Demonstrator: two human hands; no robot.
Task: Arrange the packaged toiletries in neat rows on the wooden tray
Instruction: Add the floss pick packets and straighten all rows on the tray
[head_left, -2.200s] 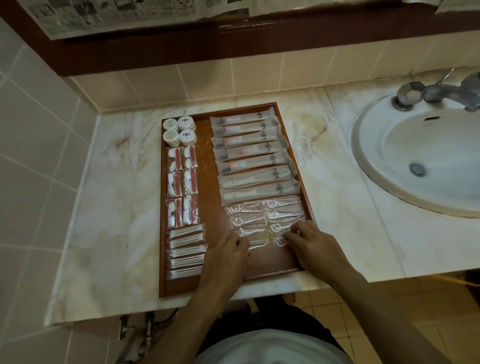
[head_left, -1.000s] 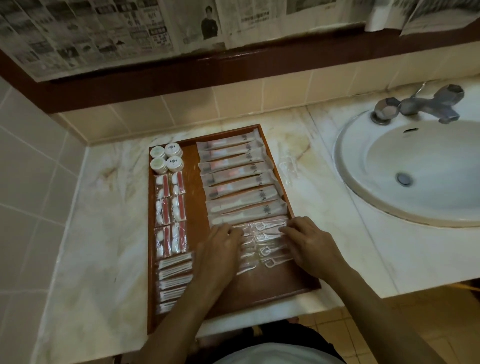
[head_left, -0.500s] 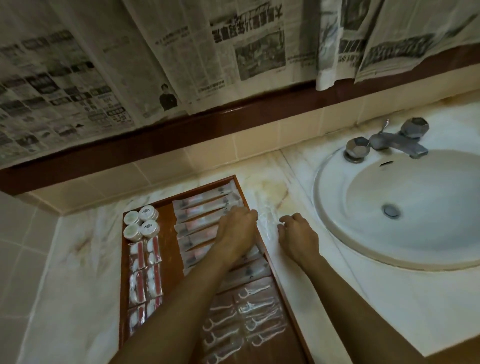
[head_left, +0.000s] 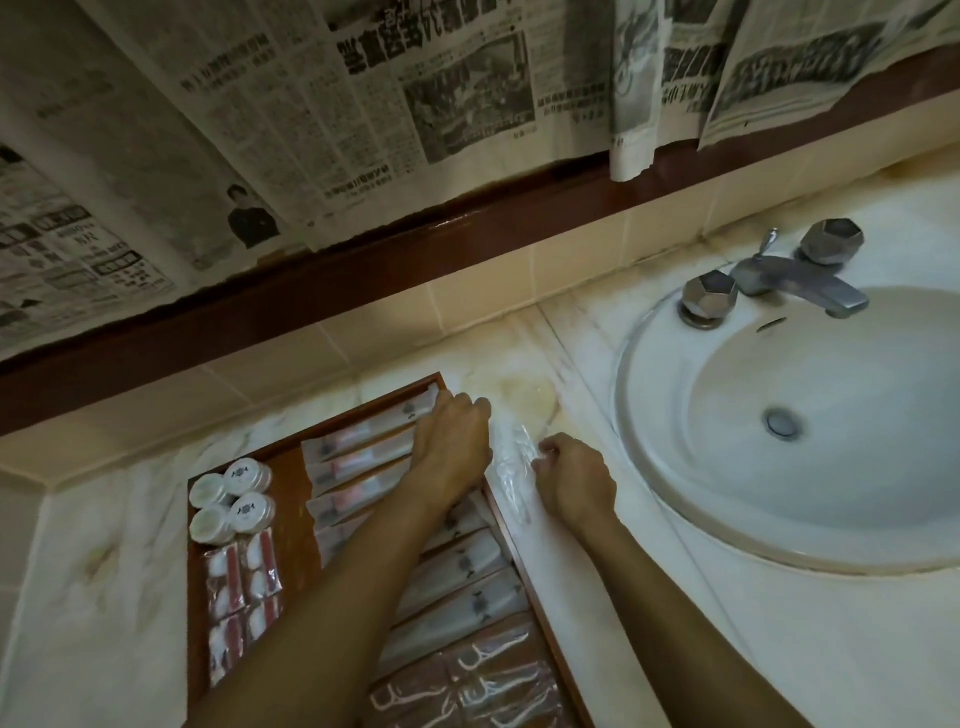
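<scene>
Head view: clear packet (head_left: 511, 467) lies between both hands — right fingers (head_left: 545, 451) pinch it (left fingers' hold unclear).

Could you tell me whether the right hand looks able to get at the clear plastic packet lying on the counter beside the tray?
Probably yes: the right hand already sits at the clear packet on the marble counter, with nothing between them.

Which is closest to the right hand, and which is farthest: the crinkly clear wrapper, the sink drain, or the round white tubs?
From the right hand:
1. Clear wrapper, on the counter at its fingertips, just left.
2. Sink drain, in the basin to the right.
3. Round white tubs, far-left corner of the wooden tray.
</scene>
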